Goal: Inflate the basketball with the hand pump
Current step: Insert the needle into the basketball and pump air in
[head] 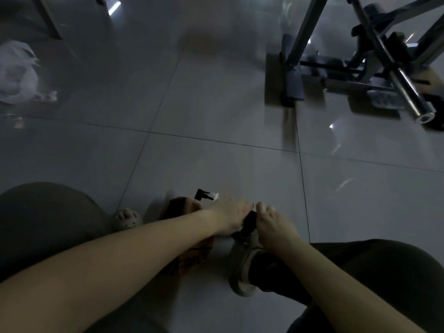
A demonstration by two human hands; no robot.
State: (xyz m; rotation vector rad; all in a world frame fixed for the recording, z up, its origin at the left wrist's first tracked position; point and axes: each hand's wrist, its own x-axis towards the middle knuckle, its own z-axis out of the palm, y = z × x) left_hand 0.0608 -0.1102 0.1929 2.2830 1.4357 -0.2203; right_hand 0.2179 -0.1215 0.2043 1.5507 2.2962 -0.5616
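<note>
orange basketball (189,260) beside black pump (248,223)

Pretty dim shot overall, everything greyish with a cold cast. The glossy floor (216,111) picks up light from somewhere overhead: one bright streak of glare (114,7) top left and a few smaller glints (332,127) on the right-hand tiles. Motion blur is heavy toward the top, so the metal frame (384,58) and the white bag (16,73) look smeared. Wide-angle stretch makes the forearms balloon toward the bottom corners. The left hand (228,213) and right hand (274,227) are soft, and the black hand pump (247,224) between them nearly vanishes in the dark. The basketball (187,260) sits in shadow under the left arm, colour gone muddy.
</note>
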